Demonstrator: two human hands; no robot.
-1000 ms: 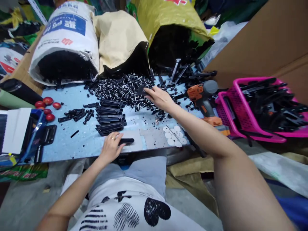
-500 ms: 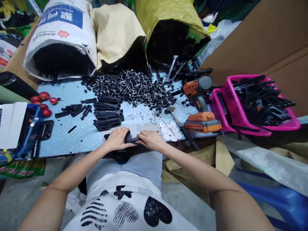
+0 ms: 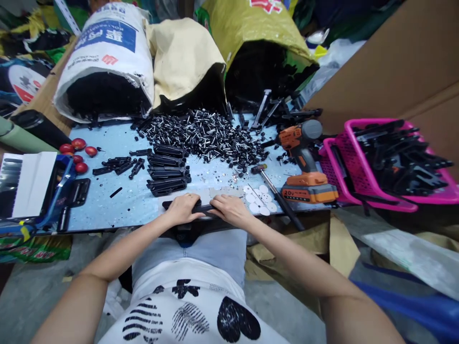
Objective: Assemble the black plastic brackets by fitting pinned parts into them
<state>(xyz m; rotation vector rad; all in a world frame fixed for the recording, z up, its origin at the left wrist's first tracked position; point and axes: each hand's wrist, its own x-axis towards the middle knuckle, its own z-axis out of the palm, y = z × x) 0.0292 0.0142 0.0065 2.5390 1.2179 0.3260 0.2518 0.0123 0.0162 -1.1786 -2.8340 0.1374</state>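
Both my hands rest on a long black plastic part (image 3: 205,208) lying at the near edge of the blue table (image 3: 111,143). My left hand (image 3: 183,209) presses down on its left portion with curled fingers. My right hand (image 3: 229,209) covers its right end, fingers closed over it. Just beyond lies a stack of similar black parts (image 3: 168,171). A big heap of small black pins (image 3: 208,134) spreads behind that.
Three open sacks (image 3: 103,62) lie at the back. An orange cordless drill (image 3: 304,162) and a hammer (image 3: 274,191) sit right of my hands, by white discs (image 3: 261,199). A pink basket (image 3: 387,162) of black parts stands far right. Red fruits (image 3: 77,153) and a blue box (image 3: 43,191) are left.
My right hand came back from the pin heap to the near edge and now grips the black part together with my left hand, which stayed there.
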